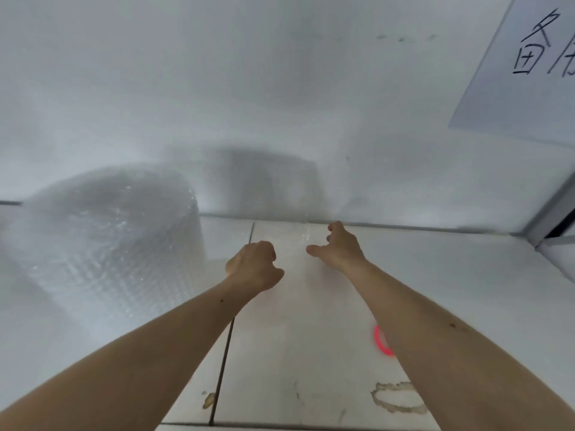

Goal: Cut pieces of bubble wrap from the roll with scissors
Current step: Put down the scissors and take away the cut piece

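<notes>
A big roll of clear bubble wrap stands on the floor at the left. A hazy, see-through sheet of bubble wrap spreads from it to the right over the tiles, glinting between my hands. My left hand is curled into a fist on the sheet near a tile joint. My right hand reaches farther, fingers curled over the sheet near the wall and thumb stretched left. The red handle of the scissors lies on the floor, mostly hidden by my right forearm.
A white wall rises right behind the tiled floor. A white board with black handwriting leans at the upper right. A metal frame edge stands at the far right. Stains mark the near tiles.
</notes>
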Action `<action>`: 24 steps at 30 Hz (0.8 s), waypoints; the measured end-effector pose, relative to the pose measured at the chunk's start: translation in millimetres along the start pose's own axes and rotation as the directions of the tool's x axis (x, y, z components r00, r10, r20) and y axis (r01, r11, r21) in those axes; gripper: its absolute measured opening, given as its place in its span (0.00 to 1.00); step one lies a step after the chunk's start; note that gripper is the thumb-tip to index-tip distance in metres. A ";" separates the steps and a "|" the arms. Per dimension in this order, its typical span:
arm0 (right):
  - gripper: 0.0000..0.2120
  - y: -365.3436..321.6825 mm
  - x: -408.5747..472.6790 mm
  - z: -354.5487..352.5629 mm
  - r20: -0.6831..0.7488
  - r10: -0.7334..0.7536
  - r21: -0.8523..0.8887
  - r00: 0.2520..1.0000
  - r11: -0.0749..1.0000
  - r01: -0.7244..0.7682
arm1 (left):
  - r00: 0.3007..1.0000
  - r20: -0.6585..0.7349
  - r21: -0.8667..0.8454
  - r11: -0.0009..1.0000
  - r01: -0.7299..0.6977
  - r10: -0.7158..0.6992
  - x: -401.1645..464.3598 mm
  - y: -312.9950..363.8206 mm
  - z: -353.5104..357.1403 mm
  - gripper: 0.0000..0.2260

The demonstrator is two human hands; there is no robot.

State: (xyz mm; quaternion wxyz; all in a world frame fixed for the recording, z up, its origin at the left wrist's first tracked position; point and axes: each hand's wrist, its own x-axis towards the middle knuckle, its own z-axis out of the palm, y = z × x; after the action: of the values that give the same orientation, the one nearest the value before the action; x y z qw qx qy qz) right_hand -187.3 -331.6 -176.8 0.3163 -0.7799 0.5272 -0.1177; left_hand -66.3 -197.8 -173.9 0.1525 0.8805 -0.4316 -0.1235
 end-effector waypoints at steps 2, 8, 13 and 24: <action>0.36 -1.6 3.9 4.7 0.011 0.002 0.101 1.000 0.995 -0.003 | 1.000 0.019 -0.041 0.999 0.016 -0.015 -0.9 -0.6 2.6 0.18; 0.11 -9.1 1.4 12.3 -0.004 -0.021 0.290 1.000 0.957 0.021 | 0.996 0.041 -0.300 0.950 0.090 -0.081 -6.3 -2.9 8.6 0.18; 0.06 -12.2 -22.1 4.8 0.014 -0.054 0.389 0.998 0.920 0.044 | 0.973 0.115 -0.682 0.696 0.225 -0.202 -22.1 0.6 11.2 0.10; 0.07 -8.8 -95.3 -11.3 0.045 -0.061 0.499 0.997 0.866 0.030 | 0.876 0.425 -0.895 -0.251 0.369 -0.229 -56.8 7.9 2.2 0.10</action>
State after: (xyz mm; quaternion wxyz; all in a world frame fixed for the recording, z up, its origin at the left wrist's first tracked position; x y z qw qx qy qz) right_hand -226.2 -248.2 -148.4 0.5194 -0.6873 0.4507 -0.2338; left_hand -106.8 -157.4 -168.1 0.7050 0.5224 0.0380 -0.4782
